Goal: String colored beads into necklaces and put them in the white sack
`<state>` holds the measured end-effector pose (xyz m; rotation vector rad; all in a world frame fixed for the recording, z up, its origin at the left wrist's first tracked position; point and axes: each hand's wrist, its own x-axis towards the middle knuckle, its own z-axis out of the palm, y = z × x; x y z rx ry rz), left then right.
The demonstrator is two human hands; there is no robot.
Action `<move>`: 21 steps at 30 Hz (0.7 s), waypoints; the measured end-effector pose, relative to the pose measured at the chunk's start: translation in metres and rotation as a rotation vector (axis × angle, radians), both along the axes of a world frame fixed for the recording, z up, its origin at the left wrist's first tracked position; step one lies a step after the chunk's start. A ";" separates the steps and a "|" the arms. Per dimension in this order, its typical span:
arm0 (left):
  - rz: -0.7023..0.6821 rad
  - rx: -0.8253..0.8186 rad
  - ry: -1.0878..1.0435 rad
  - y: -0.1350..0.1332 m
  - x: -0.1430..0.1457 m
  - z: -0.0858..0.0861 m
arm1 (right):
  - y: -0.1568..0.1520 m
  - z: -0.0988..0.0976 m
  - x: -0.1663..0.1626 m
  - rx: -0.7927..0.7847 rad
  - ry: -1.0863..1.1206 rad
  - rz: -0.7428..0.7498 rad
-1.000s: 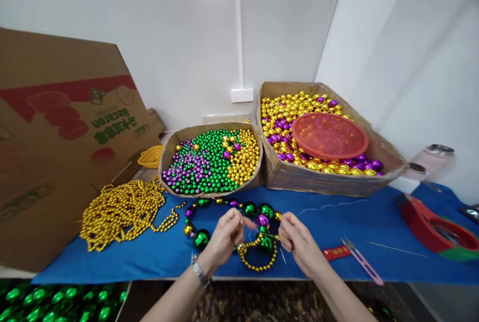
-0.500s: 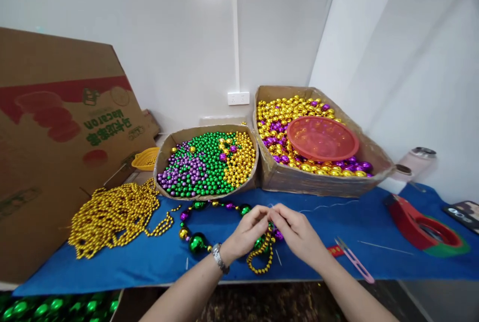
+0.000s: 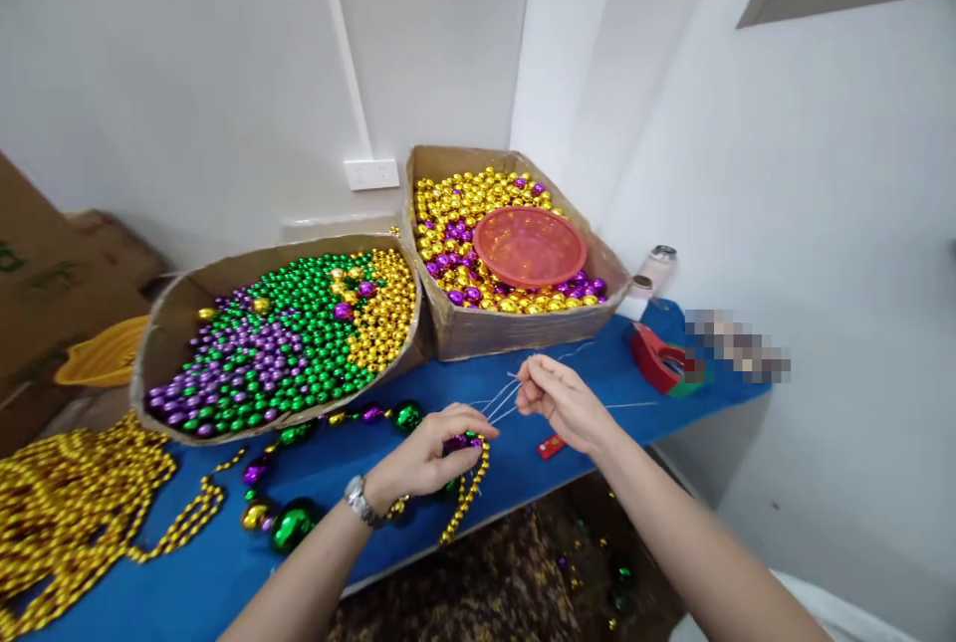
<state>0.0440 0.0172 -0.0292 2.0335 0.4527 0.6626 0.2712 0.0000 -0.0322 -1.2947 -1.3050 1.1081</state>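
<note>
My right hand [image 3: 564, 401] is closed, pinching white thread [image 3: 502, 399] whose strands run left and down toward my left hand [image 3: 429, 448]. Between the thumb and fingers of my left hand show purple beads of a bead necklace [image 3: 295, 526], which has green, gold and purple balls of mixed sizes and curves across the blue cloth. A loop of small gold beads [image 3: 470, 495] hangs beneath this hand at the table edge. My left palm and part of the necklace behind it are hidden.
Cardboard boxes of small mixed beads [image 3: 321, 343] and larger gold and purple beads [image 3: 478, 186] stand behind; a red bowl [image 3: 530, 246] sits in the latter. Gold bead strands [image 3: 75, 503] lie left. A red tape dispenser [image 3: 657, 360] and a small red item [image 3: 551, 447] lie right.
The view has swung right. My hands, previously together at the fingertips, are apart, with thread stretched between them. The pink-handled tool near my right arm no longer shows.
</note>
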 end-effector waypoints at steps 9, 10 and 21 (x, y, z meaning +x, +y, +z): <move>0.179 -0.019 -0.062 -0.003 0.004 -0.022 | -0.051 -0.092 0.098 -0.061 -0.569 -0.208; 0.191 -0.032 -0.065 -0.004 0.004 -0.023 | -0.054 -0.100 0.100 -0.063 -0.600 -0.210; 0.229 -0.114 -0.096 -0.017 0.002 -0.026 | -0.053 -0.077 0.060 -0.155 -0.450 -0.012</move>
